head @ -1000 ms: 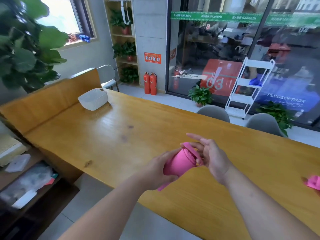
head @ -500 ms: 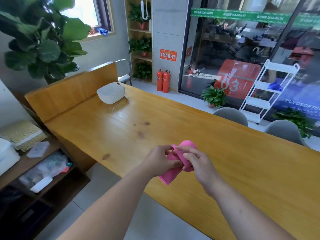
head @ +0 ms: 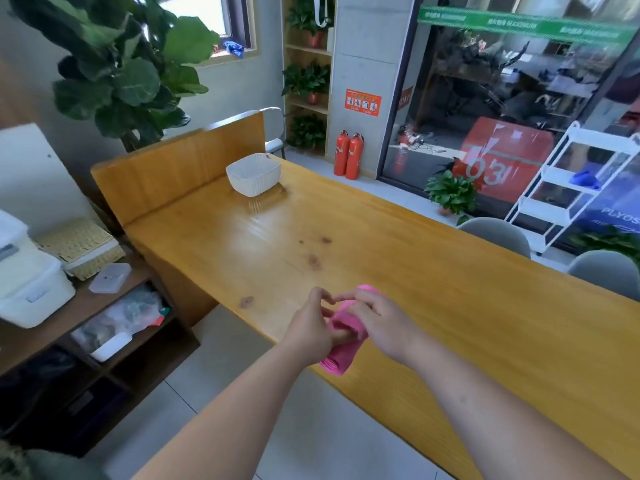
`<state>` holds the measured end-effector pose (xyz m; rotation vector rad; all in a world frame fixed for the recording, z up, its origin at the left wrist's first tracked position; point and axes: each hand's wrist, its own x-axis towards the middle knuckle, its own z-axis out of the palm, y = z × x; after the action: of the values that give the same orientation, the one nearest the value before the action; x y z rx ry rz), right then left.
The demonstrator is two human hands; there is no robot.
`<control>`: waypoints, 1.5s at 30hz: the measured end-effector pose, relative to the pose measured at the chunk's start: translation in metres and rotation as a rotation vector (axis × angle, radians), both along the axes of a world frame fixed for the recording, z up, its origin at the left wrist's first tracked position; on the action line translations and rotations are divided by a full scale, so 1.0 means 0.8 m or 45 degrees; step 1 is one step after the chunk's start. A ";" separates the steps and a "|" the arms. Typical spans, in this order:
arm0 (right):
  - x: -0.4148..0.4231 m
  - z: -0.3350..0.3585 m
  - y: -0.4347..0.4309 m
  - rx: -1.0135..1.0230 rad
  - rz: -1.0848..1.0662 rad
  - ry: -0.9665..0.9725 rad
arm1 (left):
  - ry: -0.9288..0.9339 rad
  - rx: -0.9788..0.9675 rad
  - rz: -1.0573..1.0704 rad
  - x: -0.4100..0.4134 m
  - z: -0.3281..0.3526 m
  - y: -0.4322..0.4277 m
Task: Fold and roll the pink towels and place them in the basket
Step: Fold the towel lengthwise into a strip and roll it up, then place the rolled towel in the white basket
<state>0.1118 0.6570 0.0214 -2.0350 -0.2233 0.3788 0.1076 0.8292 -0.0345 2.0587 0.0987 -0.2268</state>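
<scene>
Head view shows the towel, loose-ended a second ago, now a tight roll gripped by curled fingers of the left hand and right hand over the bench edge, well apart from the basket, so carrying seems next.
</scene>
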 end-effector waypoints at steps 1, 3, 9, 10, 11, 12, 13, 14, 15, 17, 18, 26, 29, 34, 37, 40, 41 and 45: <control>0.003 -0.006 0.001 0.059 -0.055 0.008 | -0.016 -0.024 0.050 -0.001 -0.001 0.014; 0.005 -0.012 0.006 0.153 -0.118 0.015 | -0.039 -0.129 0.151 -0.003 -0.004 0.041; 0.009 -0.020 0.046 0.114 -0.066 0.018 | -0.015 -0.565 0.327 -0.017 0.012 0.109; 0.012 -0.024 0.055 0.116 -0.075 0.018 | -0.012 -0.629 0.365 -0.021 0.015 0.117; 0.015 -0.028 0.063 0.124 -0.089 0.024 | -0.017 -0.682 0.395 -0.025 0.018 0.126; 0.018 -0.036 0.071 0.115 -0.116 0.034 | -0.027 -0.720 0.415 -0.029 0.021 0.134; 0.023 -0.045 0.078 0.101 -0.143 0.039 | -0.038 -0.750 0.430 -0.033 0.022 0.143; 0.027 -0.053 0.086 0.067 -0.163 0.032 | -0.050 -0.768 0.452 -0.038 0.023 0.152; 0.030 -0.059 0.095 0.031 -0.170 0.027 | -0.066 -0.779 0.482 -0.042 0.025 0.161; 0.035 -0.066 0.118 0.024 -0.133 0.061 | -0.101 -0.790 0.540 -0.050 0.027 0.182; 0.036 -0.067 0.132 0.058 -0.085 0.089 | -0.110 -0.789 0.558 -0.053 0.028 0.194; 0.058 -0.036 0.280 0.383 0.435 0.245 | -0.192 -0.647 0.624 -0.046 0.017 0.281; 0.090 -0.048 0.322 0.379 0.498 0.239 | -0.193 -0.619 0.616 -0.024 0.014 0.318; 0.166 -0.075 0.403 0.407 0.583 0.266 | -0.045 -0.558 0.592 0.037 0.006 0.404; 0.213 -0.084 0.450 0.404 0.625 0.295 | 0.004 -0.451 0.538 0.076 0.009 0.454; 0.254 -0.085 0.487 0.388 0.669 0.294 | -0.001 -0.316 0.504 0.116 0.016 0.491; 0.267 -0.084 0.495 0.371 0.680 0.286 | -0.007 -0.296 0.500 0.130 0.017 0.499; 0.315 -0.084 0.503 0.340 0.670 0.287 | -0.010 -0.288 0.473 0.188 0.009 0.517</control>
<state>0.3641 1.0596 -0.0460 -1.6356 -0.6380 0.8509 0.2581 1.2426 -0.0276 1.7778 0.4271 0.0016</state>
